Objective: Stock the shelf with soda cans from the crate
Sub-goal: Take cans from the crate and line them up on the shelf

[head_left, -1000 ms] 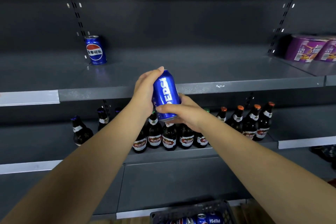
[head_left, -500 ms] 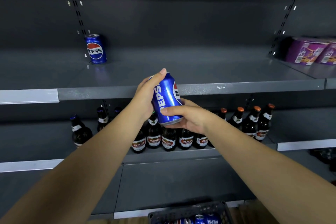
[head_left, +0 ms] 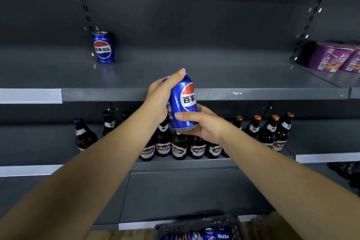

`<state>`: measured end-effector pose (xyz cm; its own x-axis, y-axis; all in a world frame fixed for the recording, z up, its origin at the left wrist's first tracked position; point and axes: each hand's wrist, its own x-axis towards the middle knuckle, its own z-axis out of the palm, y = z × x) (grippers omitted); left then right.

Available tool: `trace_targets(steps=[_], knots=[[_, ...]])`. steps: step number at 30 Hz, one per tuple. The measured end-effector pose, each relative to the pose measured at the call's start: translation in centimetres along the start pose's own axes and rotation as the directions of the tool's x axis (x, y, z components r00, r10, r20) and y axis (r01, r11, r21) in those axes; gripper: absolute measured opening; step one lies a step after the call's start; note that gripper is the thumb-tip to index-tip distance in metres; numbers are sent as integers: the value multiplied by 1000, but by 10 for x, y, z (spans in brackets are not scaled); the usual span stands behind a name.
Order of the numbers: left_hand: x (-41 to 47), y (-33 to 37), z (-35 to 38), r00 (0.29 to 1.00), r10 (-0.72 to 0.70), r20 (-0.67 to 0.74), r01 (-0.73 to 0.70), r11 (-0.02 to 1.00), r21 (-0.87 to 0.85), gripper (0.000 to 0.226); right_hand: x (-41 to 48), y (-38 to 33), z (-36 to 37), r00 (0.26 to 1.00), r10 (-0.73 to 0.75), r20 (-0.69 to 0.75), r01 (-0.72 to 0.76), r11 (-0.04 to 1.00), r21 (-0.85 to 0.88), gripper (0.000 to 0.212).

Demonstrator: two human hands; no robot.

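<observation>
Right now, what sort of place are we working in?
Probably a shop aisle, or a mock-up of one: metal shelving with price-label strips, rows of beer bottles on the lower shelf, and a crate of soda cans below.

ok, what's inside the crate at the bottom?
Blue Pepsi cans lie jumbled in the crate. The frame edge cuts most of it off; count unknown.
</observation>
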<state>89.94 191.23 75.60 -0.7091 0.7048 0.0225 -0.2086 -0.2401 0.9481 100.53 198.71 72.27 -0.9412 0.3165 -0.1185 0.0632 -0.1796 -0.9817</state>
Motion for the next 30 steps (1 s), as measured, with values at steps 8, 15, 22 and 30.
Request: trace_targets(steps=[8,15,22,30], knots=[[1,-4,5,998,-67,-21,68,995,68,61,3,15,11,960,-125,-249,106,990,-89,36],[5,-7,-9,999,-36,5,35,999,23,26,-4,1,-7,997,-2,-83,-21,963,-268,55],[-1,-9,-1,996,4,87,-4,1000,-4,30,-8,-13,-16,997,-71,-34,50,903,-427,42],[-2,-7,7,997,-64,-34,58,989,-138,47,-6,-10,-20,981,-183,-63,137,888,-439,41]])
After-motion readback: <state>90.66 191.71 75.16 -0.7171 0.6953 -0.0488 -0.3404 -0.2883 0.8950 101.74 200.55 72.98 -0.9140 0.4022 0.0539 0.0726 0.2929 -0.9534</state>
